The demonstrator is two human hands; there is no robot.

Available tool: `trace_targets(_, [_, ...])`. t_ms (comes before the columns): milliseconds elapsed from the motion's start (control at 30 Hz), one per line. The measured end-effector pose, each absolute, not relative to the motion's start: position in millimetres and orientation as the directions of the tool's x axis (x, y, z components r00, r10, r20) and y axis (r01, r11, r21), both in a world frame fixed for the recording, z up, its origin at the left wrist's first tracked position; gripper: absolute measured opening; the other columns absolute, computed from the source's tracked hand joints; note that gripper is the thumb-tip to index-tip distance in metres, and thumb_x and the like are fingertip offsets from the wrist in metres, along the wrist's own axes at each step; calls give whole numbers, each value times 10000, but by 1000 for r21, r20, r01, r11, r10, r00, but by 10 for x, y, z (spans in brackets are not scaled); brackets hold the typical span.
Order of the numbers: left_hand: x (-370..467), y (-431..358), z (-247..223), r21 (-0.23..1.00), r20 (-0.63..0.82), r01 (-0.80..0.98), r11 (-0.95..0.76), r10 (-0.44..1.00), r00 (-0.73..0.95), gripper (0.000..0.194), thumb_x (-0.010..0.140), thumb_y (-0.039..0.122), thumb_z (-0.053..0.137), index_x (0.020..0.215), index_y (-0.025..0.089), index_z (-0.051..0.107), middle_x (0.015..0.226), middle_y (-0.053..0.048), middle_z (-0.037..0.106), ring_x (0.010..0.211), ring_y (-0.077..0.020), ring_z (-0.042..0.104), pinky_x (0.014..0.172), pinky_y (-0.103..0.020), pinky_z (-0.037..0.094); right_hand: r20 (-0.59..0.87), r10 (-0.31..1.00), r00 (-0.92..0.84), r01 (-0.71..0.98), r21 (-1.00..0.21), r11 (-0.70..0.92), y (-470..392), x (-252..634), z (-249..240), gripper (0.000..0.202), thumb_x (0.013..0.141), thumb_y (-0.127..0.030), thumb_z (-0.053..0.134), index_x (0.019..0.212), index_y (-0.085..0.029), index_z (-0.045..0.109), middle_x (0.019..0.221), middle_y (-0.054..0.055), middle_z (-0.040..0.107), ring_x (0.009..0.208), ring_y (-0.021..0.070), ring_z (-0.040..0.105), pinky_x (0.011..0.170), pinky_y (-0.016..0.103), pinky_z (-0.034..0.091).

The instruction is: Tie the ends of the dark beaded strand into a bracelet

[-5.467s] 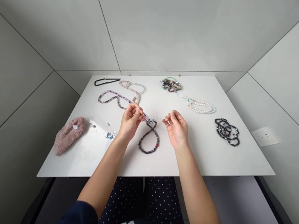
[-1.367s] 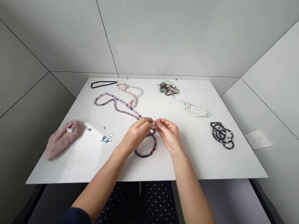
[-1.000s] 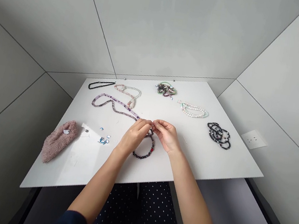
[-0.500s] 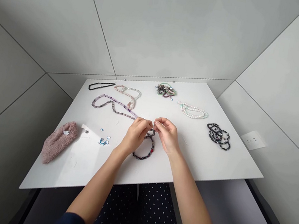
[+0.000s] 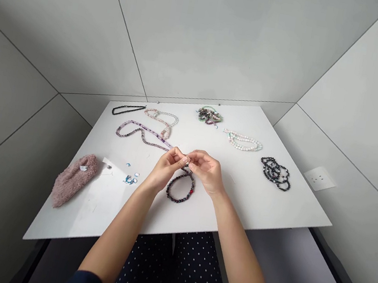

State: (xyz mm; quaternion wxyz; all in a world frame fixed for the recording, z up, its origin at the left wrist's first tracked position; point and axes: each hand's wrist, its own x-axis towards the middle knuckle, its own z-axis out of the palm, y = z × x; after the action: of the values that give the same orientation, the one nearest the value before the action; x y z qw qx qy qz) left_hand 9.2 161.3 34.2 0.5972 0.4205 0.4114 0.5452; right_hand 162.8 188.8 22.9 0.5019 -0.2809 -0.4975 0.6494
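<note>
A dark beaded necklace [image 5: 177, 201] with one red bead lies in a loop on the white table just below my hands. Its upper end runs up between my fingertips. My left hand [image 5: 167, 167] is closed, thumb and forefinger pinching at that end. From the other side my right hand [image 5: 207, 171] pinches at the same spot, its fingertips touching or nearly touching the left ones. The fingers hide the small piece between them. Behind my left hand, a purple and grey bead strand [image 5: 143, 134] stretches to the left.
Pink and clear beads [image 5: 167, 121], a black strand [image 5: 128, 109], a mixed bundle [image 5: 210, 115], pale beads [image 5: 243, 141] and a black bead heap [image 5: 275, 174] lie around the table [image 5: 237, 198]. Left are a fuzzy pink pouch [image 5: 74, 180] and blue-white scraps [image 5: 130, 179].
My hands have come together, the fingertips now meeting over the necklace's end. My left hand turned so its thumb shows more. The dark loop is less covered and has shifted slightly left.
</note>
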Motion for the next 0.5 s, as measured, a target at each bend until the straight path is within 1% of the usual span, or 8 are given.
trace_targets(100, [97,1620,343,933,-75,-348,88,996,50,371,721,395,853,764,177,556,710,10,649,717,-122,591,749,-272,440,169,941,-293,-344,-937,61,1886,1594,200,173,737,-335,817,885,-250,789,1005,48,640,876,174,617,816,347,517])
trace_targets(200, [109,1627,341,929,-85,-360,92,996,34,379,705,405,862,757,174,567,718,2,662,739,-126,597,751,-270,435,175,956,-234,-343,-935,87,1901,1569,155,135,740,-334,823,851,-261,803,991,48,654,910,185,641,832,349,533])
trace_targets(367, [120,1633,309,936,-90,-342,85,996,1,374,700,410,866,758,168,587,679,12,659,715,-117,596,769,-270,444,189,960,-205,-322,-940,116,1913,1576,143,115,764,-359,806,819,-258,798,945,46,687,914,192,647,877,356,520])
trace_targets(500, [126,1632,300,955,-68,-291,52,997,-44,357,704,407,862,766,162,610,719,-5,683,733,-130,624,780,-282,471,169,963,-210,-304,-947,100,1907,1585,157,156,778,-388,788,830,-242,775,921,40,694,889,191,642,870,353,511])
